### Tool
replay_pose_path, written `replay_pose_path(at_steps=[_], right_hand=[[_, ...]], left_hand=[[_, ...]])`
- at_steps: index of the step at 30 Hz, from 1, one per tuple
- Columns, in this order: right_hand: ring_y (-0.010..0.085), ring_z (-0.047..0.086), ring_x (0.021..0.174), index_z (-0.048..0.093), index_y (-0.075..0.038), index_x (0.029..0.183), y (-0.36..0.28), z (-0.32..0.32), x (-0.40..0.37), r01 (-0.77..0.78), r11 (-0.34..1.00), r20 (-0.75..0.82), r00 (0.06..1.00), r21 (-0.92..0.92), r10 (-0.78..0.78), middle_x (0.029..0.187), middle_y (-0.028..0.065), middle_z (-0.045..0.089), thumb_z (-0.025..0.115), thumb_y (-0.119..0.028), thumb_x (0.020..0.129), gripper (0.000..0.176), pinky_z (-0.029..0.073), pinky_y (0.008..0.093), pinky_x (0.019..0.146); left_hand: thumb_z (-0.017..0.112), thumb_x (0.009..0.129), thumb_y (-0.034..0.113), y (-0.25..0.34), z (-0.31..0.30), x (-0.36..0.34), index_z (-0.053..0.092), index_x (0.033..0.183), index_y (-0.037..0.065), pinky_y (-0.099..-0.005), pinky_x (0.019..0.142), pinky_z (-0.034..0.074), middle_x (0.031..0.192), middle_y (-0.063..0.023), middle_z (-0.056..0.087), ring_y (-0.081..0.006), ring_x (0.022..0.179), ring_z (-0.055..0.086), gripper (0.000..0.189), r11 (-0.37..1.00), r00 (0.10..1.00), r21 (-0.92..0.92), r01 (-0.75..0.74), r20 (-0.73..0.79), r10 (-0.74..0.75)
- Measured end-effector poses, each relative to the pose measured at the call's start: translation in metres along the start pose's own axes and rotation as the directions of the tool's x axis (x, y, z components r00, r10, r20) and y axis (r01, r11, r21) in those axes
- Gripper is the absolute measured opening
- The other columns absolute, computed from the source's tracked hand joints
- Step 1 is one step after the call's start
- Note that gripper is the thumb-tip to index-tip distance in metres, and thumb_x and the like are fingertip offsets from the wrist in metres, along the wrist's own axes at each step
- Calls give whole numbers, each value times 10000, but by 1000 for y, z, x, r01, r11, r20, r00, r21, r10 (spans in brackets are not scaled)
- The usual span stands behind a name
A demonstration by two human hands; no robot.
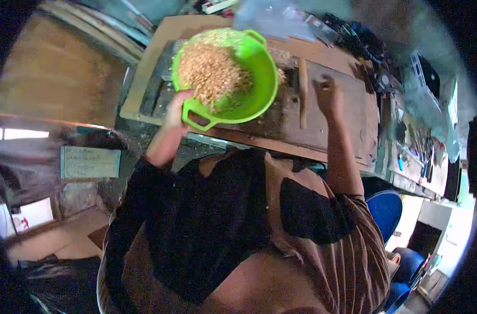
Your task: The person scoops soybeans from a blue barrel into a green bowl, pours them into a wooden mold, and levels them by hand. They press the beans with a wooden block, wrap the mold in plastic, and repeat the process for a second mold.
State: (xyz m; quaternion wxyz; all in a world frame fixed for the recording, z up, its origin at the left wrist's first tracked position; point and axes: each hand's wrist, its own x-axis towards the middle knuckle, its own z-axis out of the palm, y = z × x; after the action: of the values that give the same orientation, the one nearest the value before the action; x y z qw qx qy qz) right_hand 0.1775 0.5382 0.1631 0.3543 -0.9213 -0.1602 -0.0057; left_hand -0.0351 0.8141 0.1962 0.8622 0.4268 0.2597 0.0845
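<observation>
– Where is the green basin (233,78)?

– Over the far side of the workbench (338,131), tilted, heaped with tan flakes (212,70).

– Who holds it?

– The left hand (175,112), arm stretched forward, closes on the rim next to the near handle.

– And the right hand (327,97)?

– Forearm reaching up the bench, wrist bent, fingers curled down onto the board just beside a wooden stick (303,94). I cannot tell whether it grips anything.

– Anything else nearby?

– Tools clutter the bench's right end, well apart from the basin.
</observation>
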Motion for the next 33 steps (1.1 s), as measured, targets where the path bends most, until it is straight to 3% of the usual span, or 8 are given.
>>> replay_pose_path(at_steps=[4, 17, 18, 22, 25, 29, 31, 33], right_hand=[[193, 581, 716, 535, -46, 962, -87, -22, 5, 609, 783, -285, 779, 128, -559, 837, 130, 580, 582, -103, 721, 252, 455, 308, 606], [302, 533, 875, 489, -54, 1038, -138, 107, 72, 786, 619, 377, 569, 15, -731, 988, 155, 539, 415, -191, 813, 274, 411, 374, 776], [278, 512, 942, 489, -68, 1061, -139, 105, 62, 485, 807, 405, 698, 338, -590, 1048, 155, 514, 418, -186, 803, 292, 392, 360, 827], [260, 483, 993, 472, -66, 1094, -150, 110, 33, 421, 877, 509, 715, 233, -479, 1103, 154, 480, 414, -178, 798, 322, 375, 340, 849], [262, 500, 956, 504, -44, 1027, -170, 102, 1, 830, 534, 580, 358, 161, -732, 1057, 130, 516, 415, -178, 804, 275, 386, 335, 817], [196, 561, 792, 532, -82, 835, -168, 134, -6, 286, 806, 625, 516, 519, -586, 861, 69, 580, 374, -241, 844, 224, 448, 293, 725], [248, 570, 721, 521, -55, 874, -190, 126, -18, -870, 116, 824, 400, 478, -401, 824, 128, 583, 378, -278, 839, 268, 466, 368, 699], [239, 573, 680, 522, -45, 862, -199, 125, -22, -836, 44, 819, 523, 547, -235, 837, 130, 576, 363, -277, 847, 282, 486, 351, 631]], left_hand=[[541, 659, 277, 11, 15, 1, 378, 1156, 36, -403, 805, 416, 1066, -136, 497, -283, 941, 504, 576, 987, 988, 77, -143, 75, 137], [622, 633, 135, 24, -21, 68, 374, 1132, 18, -316, 772, 404, 999, -118, 487, -213, 874, 495, 569, 927, 953, 236, -293, 155, 261], [624, 630, 135, 26, -18, 67, 377, 1130, 17, -313, 767, 403, 983, -113, 494, -209, 865, 495, 571, 929, 954, 233, -288, 151, 258], [634, 624, 155, 34, -9, 66, 405, 1087, 12, -296, 714, 407, 929, -101, 515, -191, 826, 498, 536, 958, 973, 177, -224, 101, 209], [647, 625, 203, 33, -5, 61, 399, 1093, -2, -289, 710, 400, 926, -100, 518, -185, 824, 498, 568, 941, 972, 246, -233, 28, 233], [651, 638, 258, 23, -14, 60, 306, 1143, -20, -295, 760, 401, 1028, -130, 468, -193, 880, 483, 672, 928, 974, 356, -108, -151, 171], [643, 650, 267, 23, -13, 49, 279, 1151, -16, -304, 782, 401, 1039, -142, 449, -202, 903, 475, 680, 943, 988, 297, -150, 11, 153], [549, 724, 346, 6, -33, 60, 430, 1090, 49, -311, 740, 451, 947, -85, 540, -198, 821, 552, 486, 947, 984, 268, -178, 61, 168]])
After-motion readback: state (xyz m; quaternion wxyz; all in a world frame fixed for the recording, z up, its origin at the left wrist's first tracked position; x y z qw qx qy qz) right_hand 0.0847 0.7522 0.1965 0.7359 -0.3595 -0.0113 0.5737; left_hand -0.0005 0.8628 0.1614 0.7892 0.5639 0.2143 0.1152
